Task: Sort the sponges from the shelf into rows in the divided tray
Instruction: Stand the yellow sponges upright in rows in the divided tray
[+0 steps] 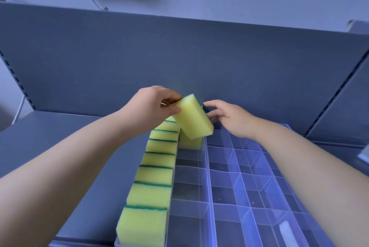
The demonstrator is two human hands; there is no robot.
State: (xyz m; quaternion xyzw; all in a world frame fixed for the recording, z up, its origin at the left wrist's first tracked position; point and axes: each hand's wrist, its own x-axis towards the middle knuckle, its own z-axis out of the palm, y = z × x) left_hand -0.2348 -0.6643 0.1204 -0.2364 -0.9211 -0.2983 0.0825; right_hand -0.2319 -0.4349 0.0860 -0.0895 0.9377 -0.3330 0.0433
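I have the left hand [153, 107] pinching a yellow foam sponge [192, 117] at its near end, thumb below and fingers curled over the top, so the block hangs tilted above the far end of the clear plastic divided tray [221, 178]. The right hand [233, 119] hovers just beside it with fingers loosely spread and gripping nothing I can see, though its fingertips are partly hidden behind the sponge. The tray's leftmost column is filled by a row of yellow sponges with green scouring edges [157, 166], standing packed against one another. The second column holds a lone yellow sponge [189, 141] at its far end, right under the one in hand. The tray sits on a grey-blue shelf [60, 137]. My worry is the grip: held by one end only, the soft block could pivot and come down straddling a divider rather than dropping into the next cell. Pushing it in hard may squash the foam so it springs back out, or nudges the lone sponge crooked. The light tray could also slide if I press sideways, and the right hand is close enough to bump the block off line
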